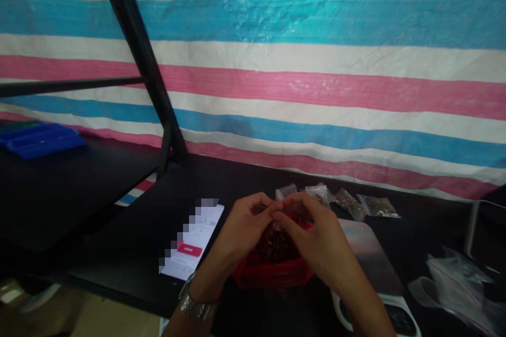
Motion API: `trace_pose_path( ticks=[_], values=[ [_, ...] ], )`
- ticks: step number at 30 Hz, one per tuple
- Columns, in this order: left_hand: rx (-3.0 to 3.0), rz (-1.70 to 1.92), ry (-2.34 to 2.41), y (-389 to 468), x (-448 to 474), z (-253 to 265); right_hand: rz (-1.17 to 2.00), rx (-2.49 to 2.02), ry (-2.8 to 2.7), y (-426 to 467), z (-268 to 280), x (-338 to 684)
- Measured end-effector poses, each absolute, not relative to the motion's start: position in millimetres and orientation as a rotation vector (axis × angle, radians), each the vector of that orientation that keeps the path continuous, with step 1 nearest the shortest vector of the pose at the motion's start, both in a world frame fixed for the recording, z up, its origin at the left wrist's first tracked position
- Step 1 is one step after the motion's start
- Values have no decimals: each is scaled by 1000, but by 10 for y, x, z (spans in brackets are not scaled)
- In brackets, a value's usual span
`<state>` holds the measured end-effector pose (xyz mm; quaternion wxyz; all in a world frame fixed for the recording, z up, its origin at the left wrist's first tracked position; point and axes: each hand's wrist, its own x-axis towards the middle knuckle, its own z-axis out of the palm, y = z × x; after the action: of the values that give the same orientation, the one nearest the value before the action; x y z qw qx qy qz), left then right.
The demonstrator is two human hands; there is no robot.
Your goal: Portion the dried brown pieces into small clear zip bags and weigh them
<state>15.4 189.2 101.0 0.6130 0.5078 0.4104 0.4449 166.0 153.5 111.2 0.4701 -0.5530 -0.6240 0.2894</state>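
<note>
Above a red plastic basket (272,274), the fingertips of my left hand (247,224) and my right hand (312,221) meet in a pinch. Between them shows a little of a small clear plastic bag (277,226), mostly hidden by the fingers. Small dark brown dried pieces (272,246) fill the basket; their exact kind is hard to make out. Both hands are closed, and a metal watch (193,301) is on the left wrist. Just behind the hands lie several small clear bags, among them a filled bag (350,204) and another filled bag (378,206).
Right of the basket is a scale with a metal plate (373,258), partly under my right forearm. Loose clear zip bags (458,284) lie farther right. A lit phone (192,247) rests at left. A black metal frame (138,52) and a blue tray (43,139) stand beyond.
</note>
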Motion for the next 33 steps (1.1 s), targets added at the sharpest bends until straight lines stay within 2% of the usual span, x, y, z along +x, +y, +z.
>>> trace_pose_path(
  ticks=[3, 9, 18, 21, 25, 33],
  values=[
    [1153, 1014, 911, 1918, 108, 967, 787, -1351, -1483, 1559, 1100, 1647],
    [1311, 1025, 959, 1981, 9, 907, 746, -1417, -1505, 1589, 1064, 1643],
    [1412, 933, 1027, 1849, -44, 1015, 507, -1477, -1269, 1627, 964, 1648],
    [1114, 877, 900, 1834, -19, 969, 531, -1360, -1389, 1579, 993, 1648],
    [758, 991, 817, 1906, 49, 918, 634, -1211, -1699, 1522, 1012, 1670],
    [851, 1196, 882, 1971, 33, 925, 446, -1247, -1866, 1562, 904, 1943]
  ],
)
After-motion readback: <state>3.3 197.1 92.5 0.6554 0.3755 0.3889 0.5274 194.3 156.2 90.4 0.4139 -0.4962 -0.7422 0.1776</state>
